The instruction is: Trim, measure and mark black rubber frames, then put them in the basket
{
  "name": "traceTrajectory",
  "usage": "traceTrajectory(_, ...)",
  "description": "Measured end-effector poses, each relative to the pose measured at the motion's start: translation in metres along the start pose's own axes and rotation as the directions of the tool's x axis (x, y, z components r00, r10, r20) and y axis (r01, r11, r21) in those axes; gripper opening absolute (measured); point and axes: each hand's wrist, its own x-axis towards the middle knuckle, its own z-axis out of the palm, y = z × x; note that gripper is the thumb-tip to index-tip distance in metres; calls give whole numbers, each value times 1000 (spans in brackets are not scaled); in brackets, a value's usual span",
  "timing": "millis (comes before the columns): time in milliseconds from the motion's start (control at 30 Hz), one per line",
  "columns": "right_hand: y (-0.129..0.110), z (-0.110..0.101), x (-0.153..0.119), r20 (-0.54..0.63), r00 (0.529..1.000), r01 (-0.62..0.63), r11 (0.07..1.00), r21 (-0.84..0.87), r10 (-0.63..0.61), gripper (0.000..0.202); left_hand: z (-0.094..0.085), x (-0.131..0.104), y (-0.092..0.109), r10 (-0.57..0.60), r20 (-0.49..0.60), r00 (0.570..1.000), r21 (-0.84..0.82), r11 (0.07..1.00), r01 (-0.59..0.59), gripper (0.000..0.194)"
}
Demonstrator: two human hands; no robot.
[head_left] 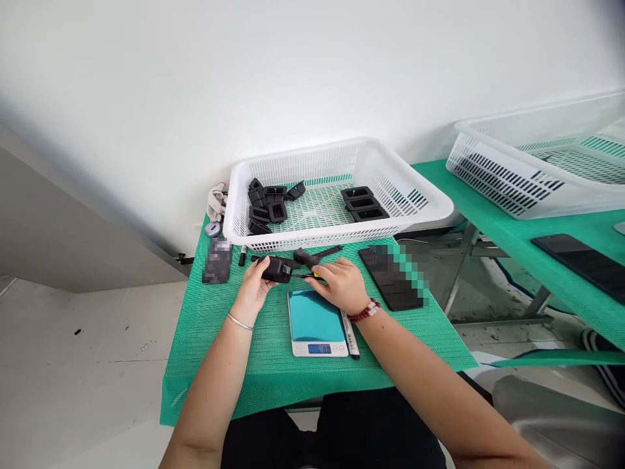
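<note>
My left hand is wrapped round a black plastic part, held above the green mat. To its right, my right hand is closed on a slim tool with a yellow and black handle; the thin tip points left at the part. Below both hands lies a digital scale with a teal plate, nothing on it. A white marker rests against the scale's right side. Other black pieces lie just behind my hands, partly hidden by them.
Behind stands a white basket with several black frames. A dark phone lies right, a dark pixelated item left. A second basket and another phone are on the neighbouring table.
</note>
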Motion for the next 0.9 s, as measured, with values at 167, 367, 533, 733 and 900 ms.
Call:
traceTrajectory(167, 1, -1, 0, -17, 993, -114, 990, -77, 113, 22, -2, 2, 0, -18, -10, 1000, -16, 1000, 18, 30)
traceTrajectory(367, 4, 0, 0, 10, 997, -72, 995, -62, 73, 23, -3, 2, 0, -21, 14, 1000, -20, 1000, 21, 30)
traceTrajectory(533, 7, -2, 0, -74, 987, -151, 983, -100, 144, 23, -4, 2, 0, -19, 62, 998, -6, 1000, 19, 33)
traceTrajectory(733, 4, -2, 1, -27, 997, -77, 993, -91, 75, 24, -6, 2, 0, -30, 91, 995, 4, 1000, 29, 33)
traceTrajectory(900, 6, 0, -2, -69, 987, -150, 983, -103, 143, 24, -7, 1, -1, -1, 130, 992, 33, 999, -3, 34)
